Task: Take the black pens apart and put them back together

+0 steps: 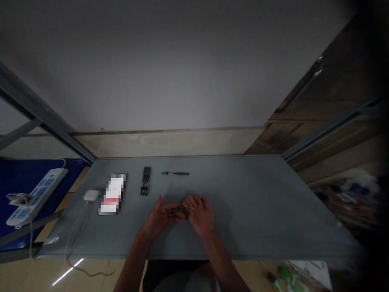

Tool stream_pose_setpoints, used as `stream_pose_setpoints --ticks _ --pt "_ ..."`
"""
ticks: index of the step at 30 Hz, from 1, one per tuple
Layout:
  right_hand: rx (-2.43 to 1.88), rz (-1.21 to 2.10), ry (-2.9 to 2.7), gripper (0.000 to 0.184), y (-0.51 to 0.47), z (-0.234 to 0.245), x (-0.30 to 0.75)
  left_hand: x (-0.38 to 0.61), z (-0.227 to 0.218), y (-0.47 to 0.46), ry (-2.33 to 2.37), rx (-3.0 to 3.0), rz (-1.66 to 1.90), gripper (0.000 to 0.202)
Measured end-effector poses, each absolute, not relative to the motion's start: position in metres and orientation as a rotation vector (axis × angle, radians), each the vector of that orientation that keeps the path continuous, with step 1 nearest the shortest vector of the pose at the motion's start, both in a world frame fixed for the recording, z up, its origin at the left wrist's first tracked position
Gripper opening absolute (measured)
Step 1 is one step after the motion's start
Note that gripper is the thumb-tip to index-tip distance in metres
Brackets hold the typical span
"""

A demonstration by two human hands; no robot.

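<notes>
Grey worktop (258, 202), dim light; clock centred on the hands. Forearms (137, 249) come in from 5 and 7. Left hand (158, 217) half open, thumb raised clear, small dark piece (177, 211) lying across its fingers. Right hand (199, 213) has fingers curled closed over the piece's 3 o'clock end; too dark to identify. At 9: phone (113, 196), screen pixelated; white block (91, 195) with cable (72, 235); power strip (39, 196) with plug (18, 200) in it. At 10: slim dark parts (146, 174), side by side. At 12: pen (178, 173), then wall (170, 81).
</notes>
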State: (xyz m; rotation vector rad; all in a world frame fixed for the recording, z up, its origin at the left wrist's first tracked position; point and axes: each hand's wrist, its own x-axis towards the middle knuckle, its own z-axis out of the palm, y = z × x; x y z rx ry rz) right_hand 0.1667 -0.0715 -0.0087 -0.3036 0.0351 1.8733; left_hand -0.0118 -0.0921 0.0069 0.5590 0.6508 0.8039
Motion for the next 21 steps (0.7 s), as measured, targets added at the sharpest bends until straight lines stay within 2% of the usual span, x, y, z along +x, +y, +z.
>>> stream_pose_setpoints --ticks 21 --pt "-0.371 1.829 0.016 0.025 -0.0745 -0.0110 0.1646 -0.0133 0.0070 -0.0939 0.666 0.594 0.802 0.080"
